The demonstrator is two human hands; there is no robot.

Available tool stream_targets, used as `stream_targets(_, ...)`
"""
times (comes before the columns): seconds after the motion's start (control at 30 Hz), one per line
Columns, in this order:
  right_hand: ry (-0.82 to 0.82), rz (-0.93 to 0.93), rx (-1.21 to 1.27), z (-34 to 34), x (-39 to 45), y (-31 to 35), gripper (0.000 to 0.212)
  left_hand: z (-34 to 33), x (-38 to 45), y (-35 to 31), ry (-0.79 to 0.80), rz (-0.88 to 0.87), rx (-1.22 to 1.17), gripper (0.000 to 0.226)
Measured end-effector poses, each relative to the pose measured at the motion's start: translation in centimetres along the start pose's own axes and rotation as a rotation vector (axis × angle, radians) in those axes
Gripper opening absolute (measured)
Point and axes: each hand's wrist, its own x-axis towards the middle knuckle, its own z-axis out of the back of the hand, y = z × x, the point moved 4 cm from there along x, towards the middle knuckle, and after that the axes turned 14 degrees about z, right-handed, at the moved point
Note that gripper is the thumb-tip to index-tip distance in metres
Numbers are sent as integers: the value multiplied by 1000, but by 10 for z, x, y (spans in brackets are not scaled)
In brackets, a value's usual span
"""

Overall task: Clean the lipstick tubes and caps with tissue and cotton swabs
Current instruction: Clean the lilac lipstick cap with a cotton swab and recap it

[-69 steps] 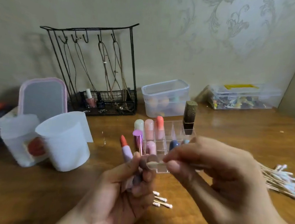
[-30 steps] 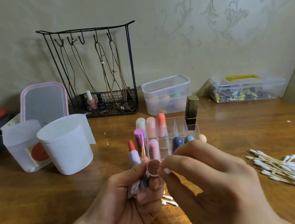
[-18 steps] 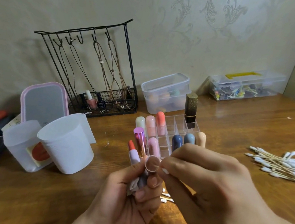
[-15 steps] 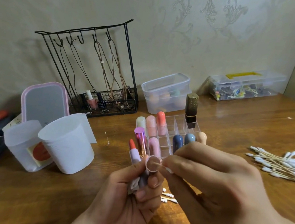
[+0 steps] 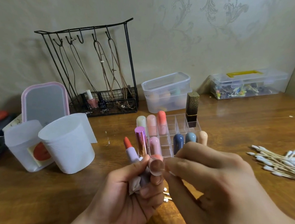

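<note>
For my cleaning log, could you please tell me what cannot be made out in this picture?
- Head view: any cotton swab in the right hand is hidden by its own fingers.
- Inside of the cap: too small and blurred to judge for residue.
- Tissue: mostly covered by the left hand.
- Cotton swab pile: cut off by the right edge.

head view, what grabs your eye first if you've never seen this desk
Two hands meet at centre front: the left hand grips an open lipstick, a cap and tissue, while the right hand pinches something at the cap's mouth. Behind them stands a clear organizer of pastel tubes; cotton swabs lie at right.
</note>
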Motion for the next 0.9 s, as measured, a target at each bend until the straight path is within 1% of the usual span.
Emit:
stream_targets(0.03,-8,-4,33,1,0,0,13,0,0,0,-41,-7,-12,18)
stream_targets(0.07,-19,-1,48,1,0,0,13,3,0,0,-45,-11,-22,20)
stream_targets(0.13,-32,21,9,1,1,0,13,1,0,3,59,5,-21,19)
stream_targets(0.17,-26,31,-30,0,1,0,13,0,0,2,55,12,-3,26)
stream_targets(0.2,-12,39,-68,-1,1,0,13,3,0,1,0,5,1,30)
stream_targets(0.27,13,47,-103,-3,0,3,13,0,-1,0,-71,12,2,21)
stream_targets(0.3,13,41,-89,-4,0,4,12,-2,-2,0,-124,-7,9,16)
stream_targets(0.33,3,28,-57,-4,-1,5,12,-3,-3,0,-190,-45,11,16)
stream_targets(0.37,-11,17,-19,-4,-1,4,13,-5,-5,0,-224,-67,0,17)
stream_targets(0.43,-25,7,-2,-3,-1,1,15,-4,-7,1,-225,-66,-25,14)
stream_targets(0.5,-14,-6,-53,-1,1,0,15,-8,-5,2,-180,-29,16,20)
stream_targets(0.57,1,-31,-46,-1,2,1,16,-7,-5,1,-193,-17,26,20)
stream_targets(0.63,6,-71,52,-2,2,2,13,-4,-6,1,-237,-66,40,20)
stream_targets(0.7,4,-139,121,1,2,-4,15,-6,-7,-2,-248,-135,116,34)
stream_targets(0.73,25,-173,104,2,2,-9,20,-8,-7,-3,-282,-177,180,38)
stream_targets(0.8,148,-229,23,0,0,-17,23,-8,-10,-7,-406,-282,316,36)
stream_targets(0.87,292,-247,7,-7,-3,-21,21,-8,-14,-12,-515,-383,443,22)
stream_targets(0.9,315,-245,31,-9,-4,-22,21,-8,-15,-15,-532,-413,502,19)
